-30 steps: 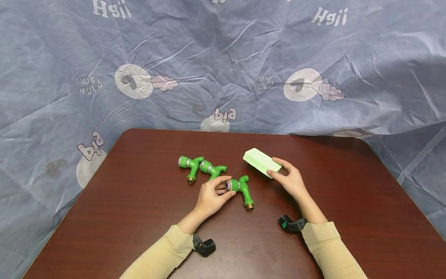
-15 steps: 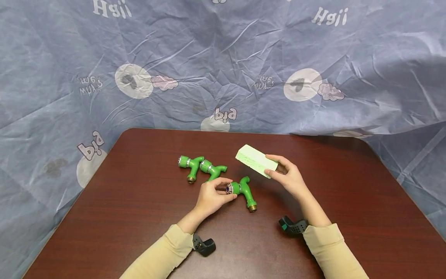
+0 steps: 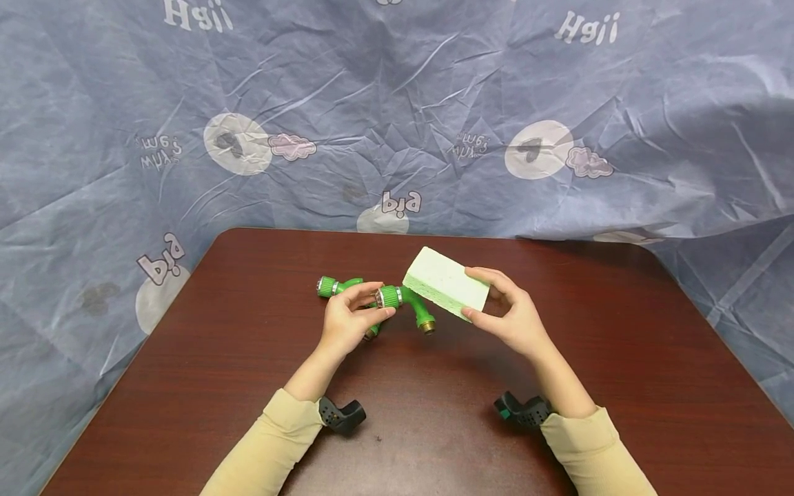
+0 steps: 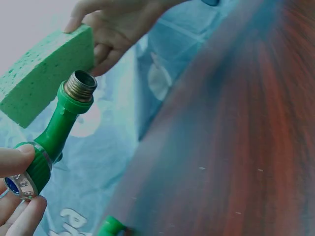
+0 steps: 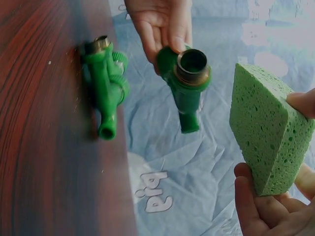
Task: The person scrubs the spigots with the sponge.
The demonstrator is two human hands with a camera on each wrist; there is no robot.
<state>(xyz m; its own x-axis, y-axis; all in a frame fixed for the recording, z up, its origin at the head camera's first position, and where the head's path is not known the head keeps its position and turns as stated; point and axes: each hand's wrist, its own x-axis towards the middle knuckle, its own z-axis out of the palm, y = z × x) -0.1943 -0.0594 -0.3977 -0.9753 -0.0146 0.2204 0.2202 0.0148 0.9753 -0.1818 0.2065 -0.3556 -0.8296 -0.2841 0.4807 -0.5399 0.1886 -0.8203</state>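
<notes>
My left hand pinches the round knob of a green faucet, holding it raised above the table. In the left wrist view the faucet's threaded brass inlet points up and away from the fingers. A light green sponge is gripped at its right end by my right hand, thumb below and fingers on top. The sponge is tilted and overlaps the faucet's spout in the head view. Its porous face shows in the right wrist view, close beside the faucet.
Two more green faucets lie on the dark red wooden table, partly hidden behind my left hand in the head view. A blue-grey printed cloth hangs behind the table's far edge. Black camera mounts sit on both wrists.
My left hand has lifted the faucet off the table and moved it up and left. My right hand has raised the sponge, tilting it and bringing it left toward the faucet.
</notes>
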